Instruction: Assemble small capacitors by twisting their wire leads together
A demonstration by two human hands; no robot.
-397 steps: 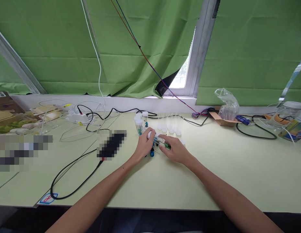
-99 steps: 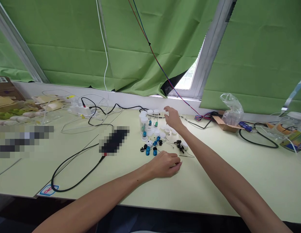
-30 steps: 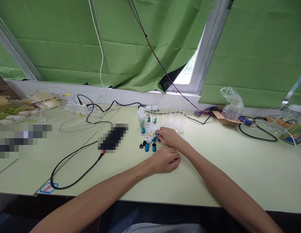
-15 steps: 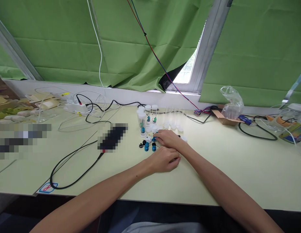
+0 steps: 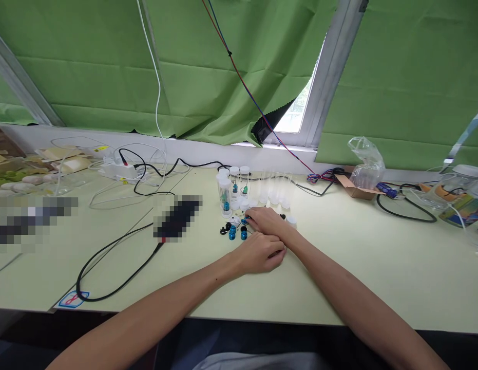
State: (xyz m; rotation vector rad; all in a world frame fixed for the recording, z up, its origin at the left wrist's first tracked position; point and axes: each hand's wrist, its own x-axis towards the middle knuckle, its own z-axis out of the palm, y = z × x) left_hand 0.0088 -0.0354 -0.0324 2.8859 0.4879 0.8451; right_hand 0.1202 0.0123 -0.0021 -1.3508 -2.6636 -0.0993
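My left hand [image 5: 262, 253] rests on the table with its fingers curled in. Whatever may be inside them is hidden. Just beyond it, my right hand [image 5: 265, 220] bends down over a pile of small parts, its fingertips at a small blue part [image 5: 244, 221]; a firm hold on it cannot be made out. Nearer me lie two round blue pieces, one on the left [image 5: 232, 234] and one on the right [image 5: 244, 235], beside small black parts [image 5: 224, 229]. A clear capped tube [image 5: 225, 198] with green and blue pieces inside stands upright behind the pile.
More clear tubes [image 5: 274, 190] stand behind my right hand. A white cap [image 5: 291, 221] is beside my right wrist. A pixelated dark object [image 5: 178, 218] with a black cable [image 5: 119, 288] lies left. Far right, a cardboard box [image 5: 356, 187] holds a plastic bag.
The view has shifted slightly. Both hands keep nearly the same place and pose; my right fingertips have moved very little among the parts.
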